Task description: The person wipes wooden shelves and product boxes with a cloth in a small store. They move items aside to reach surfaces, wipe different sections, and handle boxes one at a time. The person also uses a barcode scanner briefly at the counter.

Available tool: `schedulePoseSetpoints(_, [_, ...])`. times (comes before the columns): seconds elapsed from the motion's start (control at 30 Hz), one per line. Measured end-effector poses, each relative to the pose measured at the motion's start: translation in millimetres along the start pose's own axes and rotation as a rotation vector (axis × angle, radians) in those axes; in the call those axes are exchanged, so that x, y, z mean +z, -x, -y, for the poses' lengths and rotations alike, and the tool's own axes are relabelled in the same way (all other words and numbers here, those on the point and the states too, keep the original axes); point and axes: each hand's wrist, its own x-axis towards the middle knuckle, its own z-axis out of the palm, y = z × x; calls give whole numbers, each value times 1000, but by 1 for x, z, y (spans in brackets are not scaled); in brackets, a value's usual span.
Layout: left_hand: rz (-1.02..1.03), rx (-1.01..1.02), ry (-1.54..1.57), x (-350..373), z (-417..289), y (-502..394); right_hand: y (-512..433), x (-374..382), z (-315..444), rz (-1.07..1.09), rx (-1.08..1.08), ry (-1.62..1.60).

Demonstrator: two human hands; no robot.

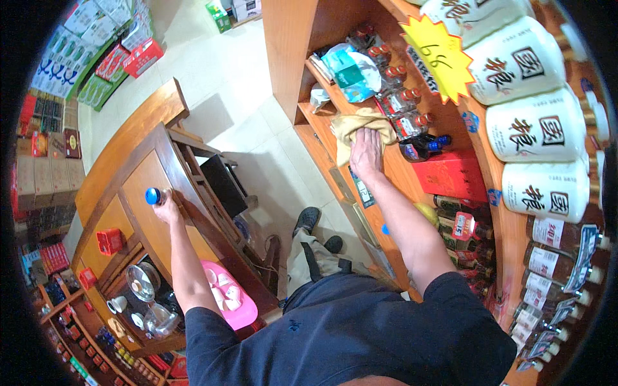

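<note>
My right hand point(367, 152) lies on a bunched yellow cloth point(359, 130) on the wooden shelf ledge to the right. Beside the cloth stand clear bottles with red caps point(408, 123) and a dark bottle with a blue cap point(420, 147). A blue and white tissue pack point(350, 72) lies just beyond it. To the left, over the wooden tea table point(145, 176), my left hand point(166, 207) is closed around a blue-lidded container point(153, 196); its body is mostly hidden by the fingers.
A pink basin point(241, 313) with white cups stands by the left forearm. Glass teaware point(142, 282) and a red box point(109, 241) sit on the table. A red carton point(451, 176) and large white jars point(536, 123) fill the right shelves. Stacked cartons point(63, 62) stand far left.
</note>
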Motion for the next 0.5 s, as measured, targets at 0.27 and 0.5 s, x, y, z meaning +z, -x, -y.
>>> schedulePoseSetpoints(0.27, [498, 24, 191, 109, -204, 220, 51, -14, -13, 110, 116, -76])
schedulePoseSetpoints(0.5, [751, 38, 227, 279, -363, 365, 78, -33, -20, 243, 97, -94])
